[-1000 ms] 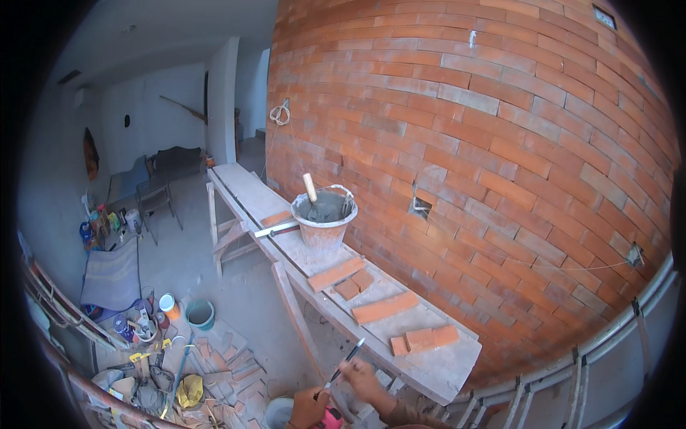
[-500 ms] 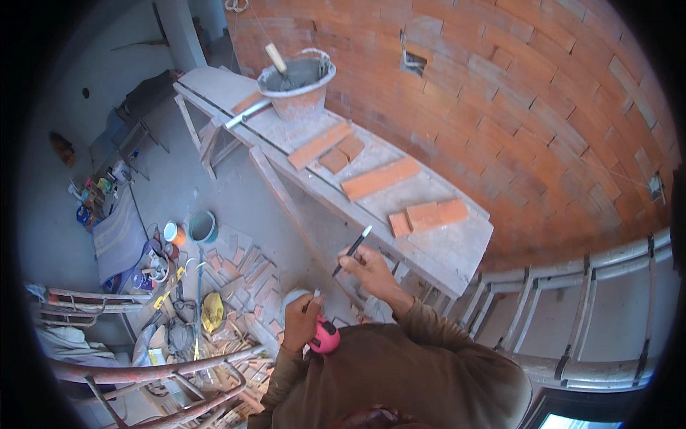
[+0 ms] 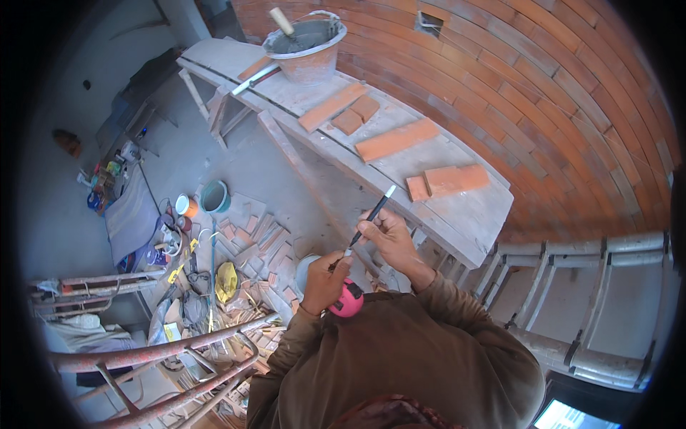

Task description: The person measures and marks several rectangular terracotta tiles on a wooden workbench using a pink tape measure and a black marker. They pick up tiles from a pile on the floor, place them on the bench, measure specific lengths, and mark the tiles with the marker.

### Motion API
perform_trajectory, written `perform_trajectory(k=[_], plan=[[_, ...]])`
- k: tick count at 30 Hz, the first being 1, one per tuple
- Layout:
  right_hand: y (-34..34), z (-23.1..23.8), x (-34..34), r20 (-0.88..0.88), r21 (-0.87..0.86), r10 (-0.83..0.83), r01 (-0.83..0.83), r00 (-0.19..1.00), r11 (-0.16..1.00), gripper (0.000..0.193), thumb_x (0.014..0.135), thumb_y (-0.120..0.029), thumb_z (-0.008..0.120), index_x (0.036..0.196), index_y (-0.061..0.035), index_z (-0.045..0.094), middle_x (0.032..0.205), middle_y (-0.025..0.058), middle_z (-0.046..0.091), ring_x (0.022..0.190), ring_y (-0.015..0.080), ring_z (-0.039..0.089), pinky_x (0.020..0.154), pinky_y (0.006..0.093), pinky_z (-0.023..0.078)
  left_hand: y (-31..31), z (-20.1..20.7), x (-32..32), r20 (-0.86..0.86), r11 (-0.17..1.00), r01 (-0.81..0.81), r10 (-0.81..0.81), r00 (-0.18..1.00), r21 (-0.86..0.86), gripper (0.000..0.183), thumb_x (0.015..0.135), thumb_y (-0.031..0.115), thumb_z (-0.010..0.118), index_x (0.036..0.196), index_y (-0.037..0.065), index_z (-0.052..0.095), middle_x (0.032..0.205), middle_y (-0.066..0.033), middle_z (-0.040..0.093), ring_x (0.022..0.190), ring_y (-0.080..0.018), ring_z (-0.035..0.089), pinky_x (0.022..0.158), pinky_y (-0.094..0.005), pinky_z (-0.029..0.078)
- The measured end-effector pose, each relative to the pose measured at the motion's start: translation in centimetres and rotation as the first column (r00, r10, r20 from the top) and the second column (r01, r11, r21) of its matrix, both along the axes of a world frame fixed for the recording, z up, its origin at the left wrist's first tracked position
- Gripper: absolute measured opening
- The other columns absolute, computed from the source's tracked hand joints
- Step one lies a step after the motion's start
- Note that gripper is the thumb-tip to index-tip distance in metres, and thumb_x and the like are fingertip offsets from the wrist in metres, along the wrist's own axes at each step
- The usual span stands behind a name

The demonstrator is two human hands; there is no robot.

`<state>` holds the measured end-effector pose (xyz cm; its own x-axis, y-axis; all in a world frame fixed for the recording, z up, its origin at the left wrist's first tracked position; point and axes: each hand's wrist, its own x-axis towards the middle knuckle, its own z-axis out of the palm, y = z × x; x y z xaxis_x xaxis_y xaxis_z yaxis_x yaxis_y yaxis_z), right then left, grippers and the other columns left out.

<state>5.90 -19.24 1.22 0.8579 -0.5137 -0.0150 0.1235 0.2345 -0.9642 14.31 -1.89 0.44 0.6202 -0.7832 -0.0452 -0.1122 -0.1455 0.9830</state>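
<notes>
My right hand (image 3: 393,239) pinches a slim black marker pen (image 3: 370,214), its white end pointing up and away toward the plank. The pen's lower end meets a small pale piece (image 3: 348,252) at the fingertips of my left hand (image 3: 325,282). That piece looks like a cap, but it is too small to be sure. Closed fingers of my left hand also hold a pink tape measure (image 3: 348,300) with black parts, close against my brown top. Past my hands, cut orange bricks (image 3: 457,180) and a longer brick piece (image 3: 397,139) lie on the plank bench (image 3: 457,225).
A mortar bucket (image 3: 307,64) with a wooden handle sticking out stands on the bench beside a brick wall (image 3: 529,93). Metal ladder-like framing (image 3: 600,300) runs along the right. Red scaffold tubes (image 3: 179,348), brick offcuts (image 3: 250,243) and pails (image 3: 214,196) lie left and below.
My hands have come together, bringing the pen's lower end to the pale piece at my left fingertips. The view has shifted slightly, with the bench now higher and further right.
</notes>
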Motion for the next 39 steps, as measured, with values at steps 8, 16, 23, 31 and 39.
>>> perform_trajectory(k=[8, 16, 23, 31, 39], plan=[[0.6, -0.2, -0.7, -0.055, -0.033, 0.005, -0.007, 0.998, 0.999, 0.017, 0.098, -0.017, 0.066, 0.104, -0.0024, 0.060, 0.089, 0.0022, 0.065, 0.077, 0.0087, 0.061, 0.069, 0.0264, 0.052, -0.1, -0.1, 0.3, -0.027, 0.996, 0.058, -0.057, 0.998, 0.064, 0.021, 0.096, 0.017, 0.062, 0.090, -0.002, 0.068, 0.068, -0.0034, 0.060, 0.063, -0.0097, 0.054, 0.059, -0.0275, 0.044], [1.8, -1.0, -1.2, -0.037, 0.080, 0.059, -0.055, 0.998, 0.995, 0.014, 0.098, -0.017, 0.067, 0.098, -0.0037, 0.062, 0.085, 0.0005, 0.063, 0.075, 0.0079, 0.059, 0.068, 0.0255, 0.050, 0.1, 0.2, 0.3, 0.058, 0.992, 0.094, -0.099, 0.993, 0.082, 0.029, 0.096, 0.022, 0.060, 0.087, -0.005, 0.068, 0.068, -0.0039, 0.060, 0.063, -0.0088, 0.053, 0.057, -0.0273, 0.043], [2.0, -2.2, -2.2, -0.085, -0.039, 0.091, -0.094, 0.992, 0.995, 0.013, 0.097, -0.017, 0.067, 0.097, -0.0046, 0.062, 0.084, -0.0019, 0.060, 0.074, 0.0056, 0.055, 0.067, 0.0242, 0.047, 0.4, -1.7, -0.3, 0.070, 0.990, 0.096, -0.104, 0.992, 0.105, 0.028, 0.096, 0.021, 0.061, 0.085, -0.004, 0.068, 0.066, -0.0035, 0.061, 0.062, -0.0092, 0.055, 0.057, -0.0273, 0.043], [1.8, -1.2, -2.3, -0.031, 0.070, 0.098, -0.096, 0.995, 0.993, 0.015, 0.097, -0.017, 0.068, 0.101, -0.0035, 0.064, 0.090, -0.0013, 0.063, 0.082, 0.0061, 0.057, 0.073, 0.0255, 0.048, 0.4, -1.4, -0.4, 0.053, 0.990, 0.091, -0.098, 0.994, 0.109, 0.027, 0.096, 0.021, 0.061, 0.091, -0.004, 0.070, 0.068, -0.0038, 0.062, 0.062, -0.0093, 0.055, 0.058, -0.0269, 0.044], [-0.3, 0.5, -2.9, -0.195, -0.405, -0.018, -0.064, 0.981, 0.912, 0.031, 0.095, -0.025, 0.070, 0.110, 0.0017, 0.064, 0.095, 0.0066, 0.068, 0.089, 0.0142, 0.063, 0.081, 0.0318, 0.052, 1.2, -1.5, -0.5, -0.024, 0.998, 0.009, -0.007, 1.000, 0.062, 0.028, 0.097, 0.022, 0.059, 0.094, -0.004, 0.071, 0.068, -0.0047, 0.062, 0.063, -0.0096, 0.057, 0.059, -0.0257, 0.045]])
